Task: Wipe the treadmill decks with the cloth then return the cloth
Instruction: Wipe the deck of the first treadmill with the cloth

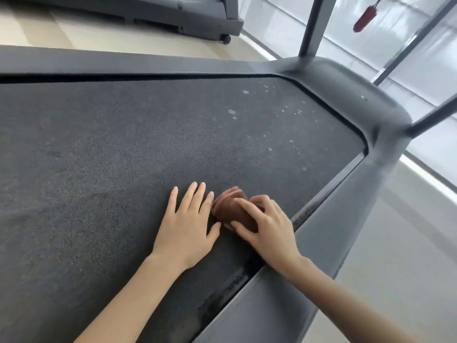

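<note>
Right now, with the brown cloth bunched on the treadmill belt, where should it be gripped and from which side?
Grip the cloth across its rounded bulk from the near right, as the right hand does with fingers curled over it. Its layered folds point away up the belt, so a hold behind them probably keeps the wad together.

left hand [189, 220] flat, right hand [268, 227] gripping cloth [228, 209]

- Your treadmill deck [123, 149]: a dark, rough belt.
- A brown folded cloth [228, 210] rests on it near its right edge.
- Its far end carries white specks [232, 112].
</note>
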Tool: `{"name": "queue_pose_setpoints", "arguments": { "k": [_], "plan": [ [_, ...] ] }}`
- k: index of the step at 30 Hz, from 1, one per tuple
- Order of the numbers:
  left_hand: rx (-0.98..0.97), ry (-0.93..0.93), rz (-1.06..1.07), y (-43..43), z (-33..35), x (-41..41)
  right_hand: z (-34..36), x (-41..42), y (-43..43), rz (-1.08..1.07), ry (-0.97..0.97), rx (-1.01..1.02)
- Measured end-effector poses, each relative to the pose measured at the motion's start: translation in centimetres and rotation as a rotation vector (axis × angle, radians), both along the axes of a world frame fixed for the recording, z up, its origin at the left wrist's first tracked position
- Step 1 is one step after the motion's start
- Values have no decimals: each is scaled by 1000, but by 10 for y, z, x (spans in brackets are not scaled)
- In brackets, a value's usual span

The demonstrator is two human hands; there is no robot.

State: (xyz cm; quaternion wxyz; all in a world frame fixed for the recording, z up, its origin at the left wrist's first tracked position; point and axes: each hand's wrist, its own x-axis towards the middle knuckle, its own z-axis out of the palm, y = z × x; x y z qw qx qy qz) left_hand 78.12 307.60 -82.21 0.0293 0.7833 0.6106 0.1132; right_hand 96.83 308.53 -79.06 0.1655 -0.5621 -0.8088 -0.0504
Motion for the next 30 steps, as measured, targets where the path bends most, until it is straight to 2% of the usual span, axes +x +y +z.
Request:
{"name": "queue_pose_setpoints", "arguments": {
  "k": [2,4,18,25,28,30],
  "plan": [
    [-16,-7,-3,-1,1,0,6,2,-6,72,-9,-85],
    [-21,-1,-8,0,2,-2,10,10,4,27,29,-152],
    [-22,-20,-8,-1,6,1,-1,168,155,-296,66,-52],
    [-10,15,-11,0,6,3,26,177,141,-121,138,-90],
    [1,24,-8,-1,4,2,44,192,115,-191,129,-39],
    [6,13,-12,-1,3,2,42,196,87,-266,77,-84]
  ]
}}
